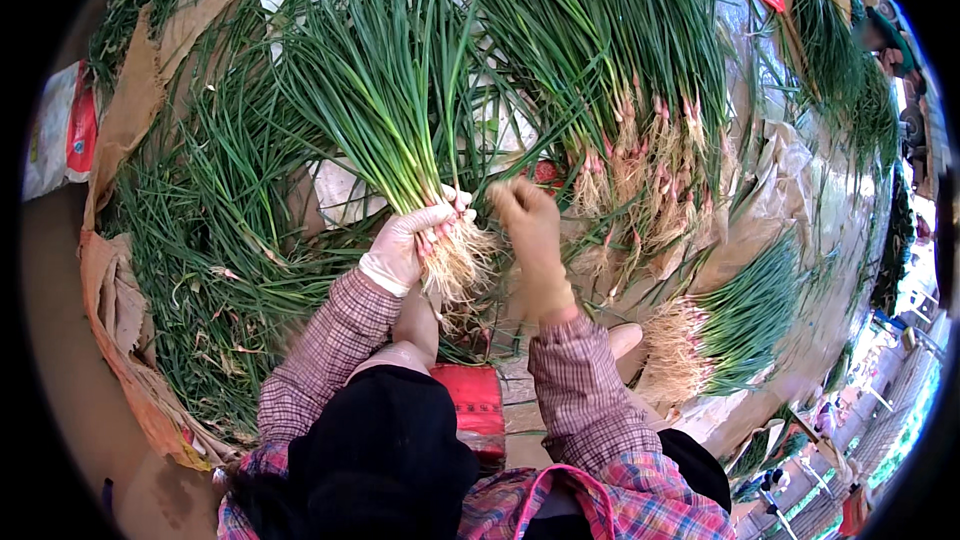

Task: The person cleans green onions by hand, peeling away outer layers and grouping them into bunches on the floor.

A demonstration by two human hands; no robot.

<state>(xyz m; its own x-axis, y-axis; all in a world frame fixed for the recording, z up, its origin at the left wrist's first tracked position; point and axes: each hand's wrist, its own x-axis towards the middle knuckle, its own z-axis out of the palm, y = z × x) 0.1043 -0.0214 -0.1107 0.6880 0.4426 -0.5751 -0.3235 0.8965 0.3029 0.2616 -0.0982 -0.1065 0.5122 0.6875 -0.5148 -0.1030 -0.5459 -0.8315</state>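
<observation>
My left hand (402,243), in a thin pale glove, is closed round a bunch of spring onions (395,120). Their green leaves fan out away from me, and the pinkish bulbs and stringy pale roots hang below my fist. Just right of the bunch, apart from its roots, is my right hand (527,225) in a tan glove. Its fingers are curled in and slightly blurred; what they hold, if anything, cannot be made out. Beyond it lies a large pile of spring onions (600,30), with bulbs and roots toward me.
Loose green leaves (200,270) cover the ground at left, edged by brown sacking (125,340). A neat bundle of spring onions (745,315) lies at right, roots toward me. A red printed item (470,405) is between my legs. More greens (830,40) lie far right.
</observation>
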